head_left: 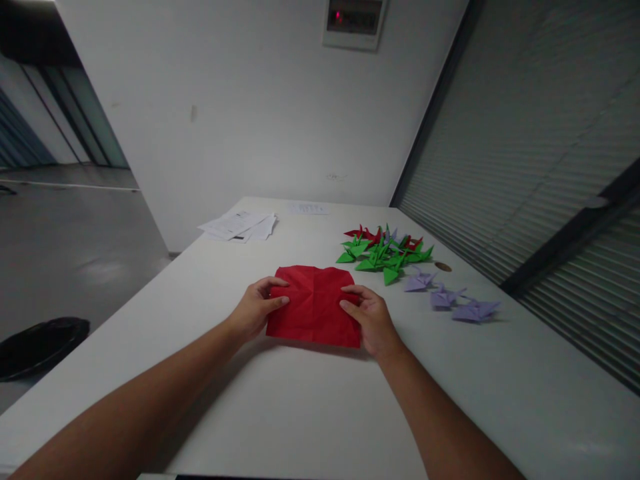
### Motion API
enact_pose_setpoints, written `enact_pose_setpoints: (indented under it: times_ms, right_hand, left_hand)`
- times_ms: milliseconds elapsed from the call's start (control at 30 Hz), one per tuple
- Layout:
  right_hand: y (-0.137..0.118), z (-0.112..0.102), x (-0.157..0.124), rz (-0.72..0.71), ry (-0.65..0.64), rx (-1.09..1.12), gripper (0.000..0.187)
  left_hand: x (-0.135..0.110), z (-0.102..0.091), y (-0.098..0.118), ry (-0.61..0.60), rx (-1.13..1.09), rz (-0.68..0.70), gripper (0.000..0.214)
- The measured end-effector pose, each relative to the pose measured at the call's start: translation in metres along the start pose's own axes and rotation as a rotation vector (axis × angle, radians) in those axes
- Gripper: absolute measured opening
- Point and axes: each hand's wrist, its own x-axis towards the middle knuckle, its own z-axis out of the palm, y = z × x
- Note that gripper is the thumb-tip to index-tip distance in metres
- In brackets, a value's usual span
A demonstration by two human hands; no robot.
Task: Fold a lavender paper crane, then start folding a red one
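Note:
A red sheet of paper (pixel 313 310) with crease lines is held up a little above the white table (pixel 300 413). My left hand (pixel 257 307) pinches its left edge between thumb and fingers. At the right edge, my right hand (pixel 373 317) grips the sheet the same way. The paper is mostly unfolded, and its near edge casts a shadow on the tabletop. Beyond it to the right lies a cluster of folded green paper cranes (pixel 383 257), with red paper cranes (pixel 367 235) behind them.
Several light purple paper cranes (pixel 443 298) sit along the right side, near a small brown round piece (pixel 443 267). Printed sheets (pixel 237 225) lie at the back left. A black-lined bin (pixel 45 347) stands on the floor at left. Window blinds (pixel 500 167) border the right edge.

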Motion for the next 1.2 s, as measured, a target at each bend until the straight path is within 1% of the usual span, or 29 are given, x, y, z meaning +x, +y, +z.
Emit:
enact_pose_setpoints:
  times_ms: [133,200,367,567,667,833,967,1033,1100,1200]
  right_hand:
    - [-0.001,0.001,-0.001,0.026,-0.069,-0.013,0.045]
    - [0.000,0.000,0.000,0.023,-0.082,-0.030,0.045]
    - [0.006,-0.004,0.004,-0.038,-0.058,-0.105,0.039]
    - [0.011,-0.011,0.008,-0.093,-0.023,-0.272,0.031]
    - [0.008,-0.010,0.008,-0.109,-0.029,-0.292,0.029]
    - [0.008,-0.006,0.006,-0.122,-0.049,-0.250,0.027]
    - [0.008,-0.005,0.004,-0.084,-0.054,-0.185,0.028]
    - [0.003,-0.006,0.003,-0.046,-0.083,-0.131,0.030]
    - [-0.006,-0.009,0.002,0.015,-0.116,-0.048,0.038]
    - [-0.019,-0.015,0.002,0.123,-0.138,0.068,0.044]
  left_hand:
    - [-0.001,0.001,0.002,0.018,0.044,-0.015,0.040]
    - [-0.001,0.000,0.002,0.031,0.059,-0.012,0.041]
    - [0.003,-0.005,-0.003,0.044,0.075,-0.020,0.043]
    - [0.007,-0.009,-0.006,0.053,0.147,0.043,0.037]
    - [0.007,-0.009,-0.006,0.046,0.159,0.066,0.034]
    - [0.006,-0.009,-0.005,0.047,0.142,0.055,0.032]
    - [0.005,-0.007,-0.002,0.043,0.096,0.019,0.034]
    - [0.005,-0.009,0.001,0.043,0.075,0.007,0.036]
    - [0.005,-0.012,0.006,0.032,0.060,-0.012,0.037]
    - [0.005,-0.020,0.011,-0.065,0.054,-0.106,0.037]
